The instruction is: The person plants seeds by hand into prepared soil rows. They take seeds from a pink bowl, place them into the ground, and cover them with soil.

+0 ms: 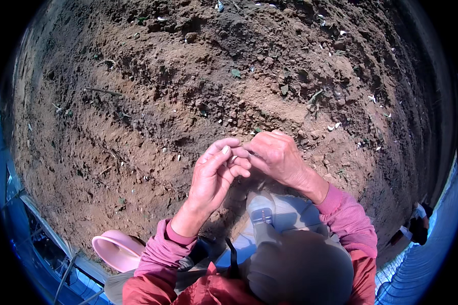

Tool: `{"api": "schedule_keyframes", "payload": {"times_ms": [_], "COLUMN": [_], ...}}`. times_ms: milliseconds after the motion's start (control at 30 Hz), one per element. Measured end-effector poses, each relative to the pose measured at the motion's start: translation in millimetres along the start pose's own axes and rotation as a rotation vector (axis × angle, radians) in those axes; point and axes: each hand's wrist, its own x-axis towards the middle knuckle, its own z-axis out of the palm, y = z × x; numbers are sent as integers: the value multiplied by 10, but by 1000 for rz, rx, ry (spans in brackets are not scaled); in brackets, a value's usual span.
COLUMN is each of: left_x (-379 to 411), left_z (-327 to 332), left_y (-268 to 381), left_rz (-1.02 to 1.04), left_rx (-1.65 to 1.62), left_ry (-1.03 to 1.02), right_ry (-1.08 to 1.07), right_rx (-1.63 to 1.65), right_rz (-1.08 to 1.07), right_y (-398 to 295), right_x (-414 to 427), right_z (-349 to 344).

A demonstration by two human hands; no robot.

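Both hands meet above tilled brown soil (145,114), close in front of the body. My left hand (221,167) is turned palm up with its fingers curled; a small pale piece, perhaps a garlic clove, shows between the fingers. My right hand (276,156) has its fingers bent inward, their tips touching or nearly touching those of the left. Whether anything is pinched between the right fingertips is hidden. White cloves (334,126) lie on the soil to the right of the hands, and more are scattered over the ground.
A pink plastic basin (118,251) stands at the lower left, beside my left forearm. A shoe (261,211) and a bent knee are below the hands. At the far right is a partly visible dark shape, perhaps a person. Blue sheeting (427,267) and poles border the soil.
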Motion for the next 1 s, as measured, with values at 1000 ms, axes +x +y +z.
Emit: {"api": "schedule_keyframes", "payload": {"times_ms": [1000], "left_x": [93], "left_z": [41], "left_y": [-307], "left_rz": [-205], "left_rx": [143], "left_ry": [28], "right_ry": [530], "right_rx": [246], "right_rz": [677], "right_y": [367], "right_x": [-1182], "right_z": [-182]}}
